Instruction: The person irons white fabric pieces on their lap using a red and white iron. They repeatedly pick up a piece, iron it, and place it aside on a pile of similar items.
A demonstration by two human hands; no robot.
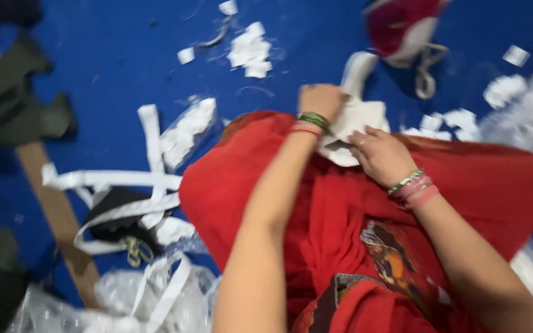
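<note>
Down on red cloth (501,179) over the lap, both hands at work. Left hand (322,102) curled, fingers pinched on the upper edge of a white fabric piece (359,120). Right hand (380,154) lying on the same piece's lower edge, fingers bent, gripping it. Green and red bangles (313,122) on the left wrist, pink ones on the right. White strips (149,179) and scraps (249,49) scattered over the blue floor (112,61). Clear plastic bags (124,302) lower left. Picture blurred.

Blue floor (112,55) littered with white scraps (250,49).
</note>
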